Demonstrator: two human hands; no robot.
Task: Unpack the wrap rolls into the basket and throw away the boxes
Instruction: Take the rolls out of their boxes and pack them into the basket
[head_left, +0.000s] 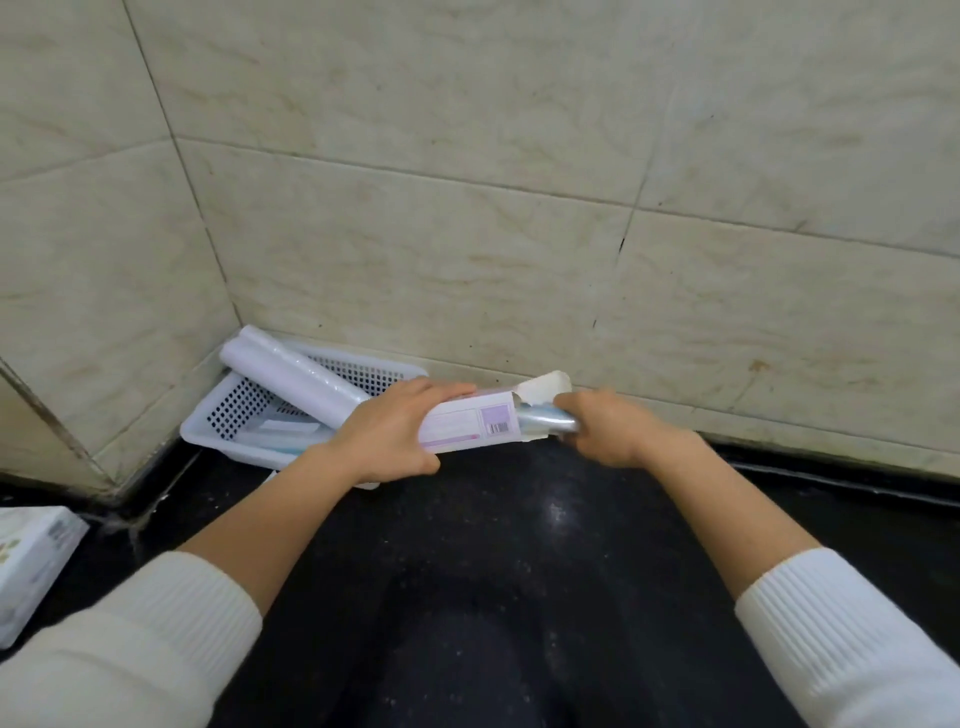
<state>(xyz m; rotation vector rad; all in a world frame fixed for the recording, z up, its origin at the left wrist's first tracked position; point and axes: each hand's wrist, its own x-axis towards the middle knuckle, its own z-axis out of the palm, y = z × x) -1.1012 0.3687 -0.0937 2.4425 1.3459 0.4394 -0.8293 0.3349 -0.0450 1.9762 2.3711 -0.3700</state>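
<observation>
My left hand (387, 434) grips a long white and lilac wrap box (475, 423) around its middle, held above the black counter. The box's right end flap stands open, and a shiny roll (548, 420) sticks out of it. My right hand (605, 428) is closed on that roll's end. Behind my left hand a white perforated basket (228, 410) sits in the wall corner. A white wrap roll (291, 376) lies slanted across the basket, its upper end resting on the rim, and more flat items lie at the basket's bottom.
A black speckled counter (493, 545) runs from the tiled walls toward me. A white printed box (36, 561) lies at the left edge of the view. Beige tiled walls (467, 208) meet in a corner behind the basket.
</observation>
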